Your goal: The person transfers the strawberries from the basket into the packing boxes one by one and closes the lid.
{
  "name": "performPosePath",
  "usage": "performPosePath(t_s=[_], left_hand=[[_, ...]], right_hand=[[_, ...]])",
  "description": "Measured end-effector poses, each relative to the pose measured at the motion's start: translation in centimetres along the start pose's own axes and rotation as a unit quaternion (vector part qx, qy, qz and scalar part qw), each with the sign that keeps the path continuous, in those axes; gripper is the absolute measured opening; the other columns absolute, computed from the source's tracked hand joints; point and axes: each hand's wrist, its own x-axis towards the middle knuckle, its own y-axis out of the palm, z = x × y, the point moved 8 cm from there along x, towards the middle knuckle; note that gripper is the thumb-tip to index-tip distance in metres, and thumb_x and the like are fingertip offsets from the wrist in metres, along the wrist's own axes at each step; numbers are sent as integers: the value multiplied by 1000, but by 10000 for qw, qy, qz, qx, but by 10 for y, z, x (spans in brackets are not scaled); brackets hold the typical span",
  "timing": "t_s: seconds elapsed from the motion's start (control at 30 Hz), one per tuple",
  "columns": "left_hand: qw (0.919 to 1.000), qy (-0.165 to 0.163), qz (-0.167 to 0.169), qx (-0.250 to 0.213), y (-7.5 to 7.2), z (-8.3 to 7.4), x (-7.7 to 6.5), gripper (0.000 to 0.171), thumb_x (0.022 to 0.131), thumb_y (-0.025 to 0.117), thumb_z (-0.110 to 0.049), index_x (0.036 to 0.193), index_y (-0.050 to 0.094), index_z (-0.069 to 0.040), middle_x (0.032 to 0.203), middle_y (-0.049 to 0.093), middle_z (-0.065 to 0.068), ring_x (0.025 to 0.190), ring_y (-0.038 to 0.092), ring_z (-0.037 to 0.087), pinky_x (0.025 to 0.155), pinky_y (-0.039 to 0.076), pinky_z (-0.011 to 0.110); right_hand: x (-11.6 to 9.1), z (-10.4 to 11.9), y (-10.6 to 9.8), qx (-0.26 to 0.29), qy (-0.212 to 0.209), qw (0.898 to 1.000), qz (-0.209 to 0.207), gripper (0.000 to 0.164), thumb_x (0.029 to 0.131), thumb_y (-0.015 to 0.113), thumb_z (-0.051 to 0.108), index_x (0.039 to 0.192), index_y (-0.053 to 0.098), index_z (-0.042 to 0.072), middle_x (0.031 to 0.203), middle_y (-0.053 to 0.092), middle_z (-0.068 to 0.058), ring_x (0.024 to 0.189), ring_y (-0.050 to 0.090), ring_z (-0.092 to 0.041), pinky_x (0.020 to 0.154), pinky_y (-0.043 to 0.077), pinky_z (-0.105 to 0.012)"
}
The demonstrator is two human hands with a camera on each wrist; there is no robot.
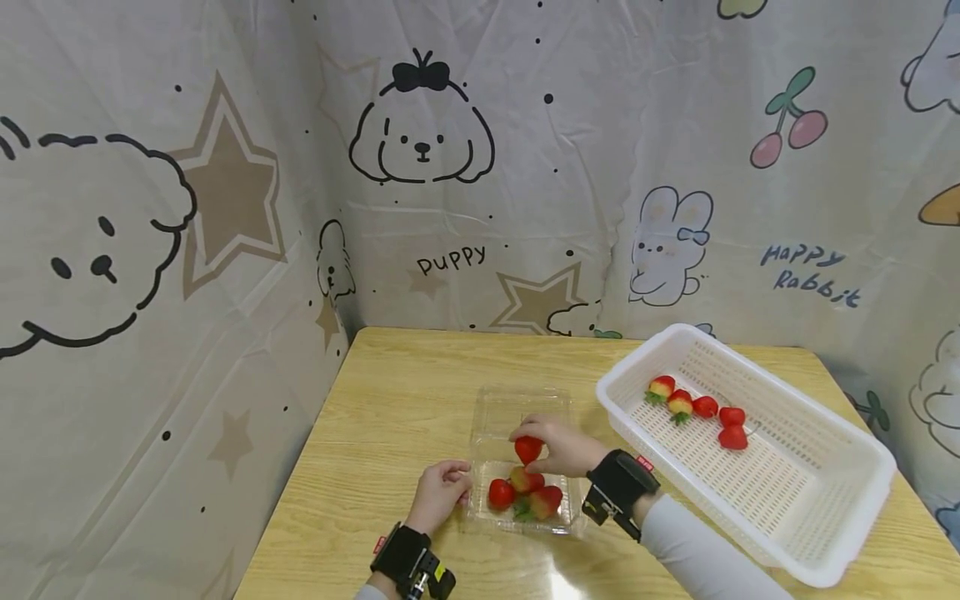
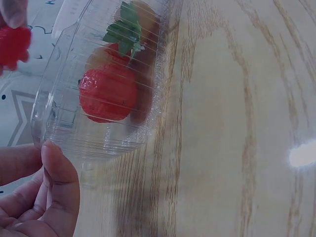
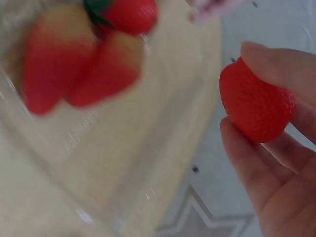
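My right hand (image 1: 564, 446) pinches a red strawberry (image 3: 256, 101) between thumb and fingers, above a clear plastic clamshell box (image 1: 573, 512). The box lies with its lid (image 1: 517, 404) folded back, away from me. Several strawberries lie in its base, among them a plain red one (image 1: 501, 494), a red and yellow one (image 1: 527, 480) and one with green leaves (image 1: 546, 502). At the near left side, my left hand (image 1: 438, 496) pinches the box's edge between thumb and forefinger, as the left wrist view shows.
A white perforated plastic basket (image 1: 787, 525) stands slanted on the right of the wooden table (image 1: 405, 367), with several more strawberries at its far left end. A printed cloth (image 1: 540, 192) hangs behind and beside the table.
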Motion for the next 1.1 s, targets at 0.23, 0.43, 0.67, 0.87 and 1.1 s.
performPosePath(t_s=[0.23,0.43,0.67,0.87,1.1], left_hand=[[10000,23,-21,-24,0,0,0,25,82,57,5,103,54,19,69,57,5,52,54,7,52,55,35],[10000,41,-48,-59,0,1,0,25,81,57,7,102,55,19,68,57,4,53,54,7,53,55,35],[9999,100,-24,-125,0,-2,-2,25,82,59,4,102,54,19,71,59,8,53,55,9,53,55,37],[9999,99,-23,-42,1,-2,-3,25,83,60,3,102,55,18,72,60,11,53,56,10,52,55,36],[9999,90,-53,51,0,1,0,23,82,60,5,101,57,17,71,59,11,56,58,16,54,55,38]], right_hand=[[2,2,43,226,88,9955,915,39,73,75,12,110,62,6,106,56,-4,92,55,-13,77,48,-20],[0,-2,64,298,84,9922,1209,37,67,76,7,102,63,8,101,59,-4,91,53,-11,76,45,-17],[1,-8,78,-278,128,9904,1348,36,64,77,7,98,65,9,97,59,-1,88,53,-10,77,45,-17],[-2,-18,88,-213,457,9860,1589,31,65,77,5,93,65,10,87,57,6,79,50,-5,72,43,-16],[-2,-24,92,-151,697,9837,1648,31,67,77,4,95,66,10,89,59,6,81,51,-5,74,44,-17]])
